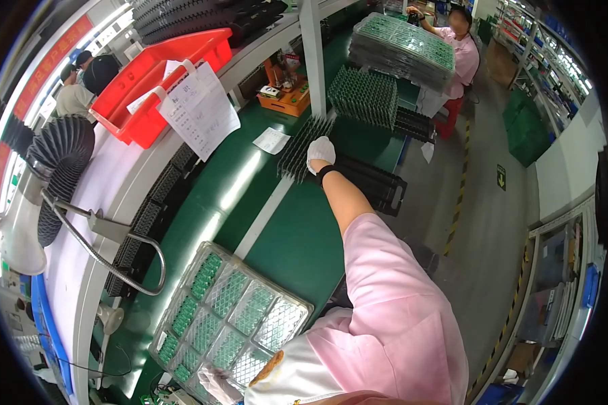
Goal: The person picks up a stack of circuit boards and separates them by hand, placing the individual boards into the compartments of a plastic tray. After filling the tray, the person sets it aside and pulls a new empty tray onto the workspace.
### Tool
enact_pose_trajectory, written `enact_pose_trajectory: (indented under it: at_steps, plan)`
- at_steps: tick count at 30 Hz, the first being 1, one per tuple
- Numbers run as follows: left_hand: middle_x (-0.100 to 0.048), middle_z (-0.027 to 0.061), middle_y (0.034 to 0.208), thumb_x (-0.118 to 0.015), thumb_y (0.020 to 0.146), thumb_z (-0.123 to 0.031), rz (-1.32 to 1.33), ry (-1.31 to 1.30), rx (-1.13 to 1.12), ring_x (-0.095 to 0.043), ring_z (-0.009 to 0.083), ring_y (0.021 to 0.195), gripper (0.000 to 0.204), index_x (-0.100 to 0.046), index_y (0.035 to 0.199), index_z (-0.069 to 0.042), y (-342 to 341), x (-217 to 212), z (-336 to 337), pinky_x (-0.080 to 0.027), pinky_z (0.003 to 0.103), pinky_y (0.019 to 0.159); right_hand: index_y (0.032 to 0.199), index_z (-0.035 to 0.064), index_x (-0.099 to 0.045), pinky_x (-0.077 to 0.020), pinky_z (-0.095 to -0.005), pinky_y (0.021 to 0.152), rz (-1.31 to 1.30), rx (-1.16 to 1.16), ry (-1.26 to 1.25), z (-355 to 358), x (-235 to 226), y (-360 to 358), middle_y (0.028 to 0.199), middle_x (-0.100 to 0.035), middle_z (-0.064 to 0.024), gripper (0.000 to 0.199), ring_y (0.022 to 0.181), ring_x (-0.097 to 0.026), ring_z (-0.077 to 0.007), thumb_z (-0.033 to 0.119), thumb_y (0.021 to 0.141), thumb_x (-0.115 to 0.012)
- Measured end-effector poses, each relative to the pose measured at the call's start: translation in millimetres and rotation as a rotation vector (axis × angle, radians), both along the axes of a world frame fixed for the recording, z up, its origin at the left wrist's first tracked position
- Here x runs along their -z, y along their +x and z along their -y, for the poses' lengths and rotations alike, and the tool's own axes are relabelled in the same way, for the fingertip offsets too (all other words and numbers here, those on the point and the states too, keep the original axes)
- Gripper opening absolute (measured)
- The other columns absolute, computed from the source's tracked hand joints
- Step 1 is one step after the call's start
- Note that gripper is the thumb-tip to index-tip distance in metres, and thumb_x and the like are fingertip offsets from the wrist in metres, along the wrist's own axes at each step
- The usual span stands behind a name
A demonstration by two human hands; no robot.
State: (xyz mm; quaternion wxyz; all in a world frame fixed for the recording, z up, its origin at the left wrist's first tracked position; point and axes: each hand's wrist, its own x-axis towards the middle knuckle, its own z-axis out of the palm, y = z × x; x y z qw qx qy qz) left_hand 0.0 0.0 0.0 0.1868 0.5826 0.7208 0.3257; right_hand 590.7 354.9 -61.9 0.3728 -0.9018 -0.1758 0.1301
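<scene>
My right hand, in a white glove with a black wrist band, is stretched forward to a row of thin dark upright boards on a black rack. Its fingers are curled in at the row's right side; whatever they hold is hidden. Close to my body lies a clear plastic tray divided into compartments, several holding small green circuit boards. My gloved left hand is at the tray's near edge, low in the picture, its fingers too unclear to read.
Beyond the rack stand another rack of green boards and a stack of clear trays, beside a seated person in pink. A red bin with papers sits on the left shelf. A white post rises behind the boards. A metal flexible arm juts over the bench.
</scene>
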Motion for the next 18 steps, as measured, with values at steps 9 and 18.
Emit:
enact_pose_trajectory:
  at_steps: [9, 18]
  plan:
    - [-0.046, 0.0043, 0.069, -0.050, 0.092, -0.044, 0.514, -0.107, -0.263, -0.046, 0.0111, 0.058, 0.038, -0.046, 0.091, -0.006, 12, 1, 7, -0.040, 0.023, 0.056, 0.089, 0.0008, -0.063, -0.0520, -0.0438, 0.075, 0.145, -0.129, -0.077, 61, -21, 22, 0.091, -0.066, -0.0214, 0.025, 0.089, -0.064, -0.0350, 0.019, 0.088, -0.046]
    - [-0.048, 0.0042, 0.073, -0.048, 0.093, -0.042, 0.593, -0.087, 0.083, -0.044, 0.0098, 0.059, 0.038, -0.049, 0.099, -0.004, 22, -7, -14, -0.038, 0.023, 0.058, 0.095, -0.0009, -0.061, -0.0475, -0.0312, 0.074, -0.145, -0.552, 0.800, 249, -77, -92, 0.090, -0.063, -0.0085, 0.015, 0.081, -0.059, -0.0179, 0.009, 0.087, -0.053]
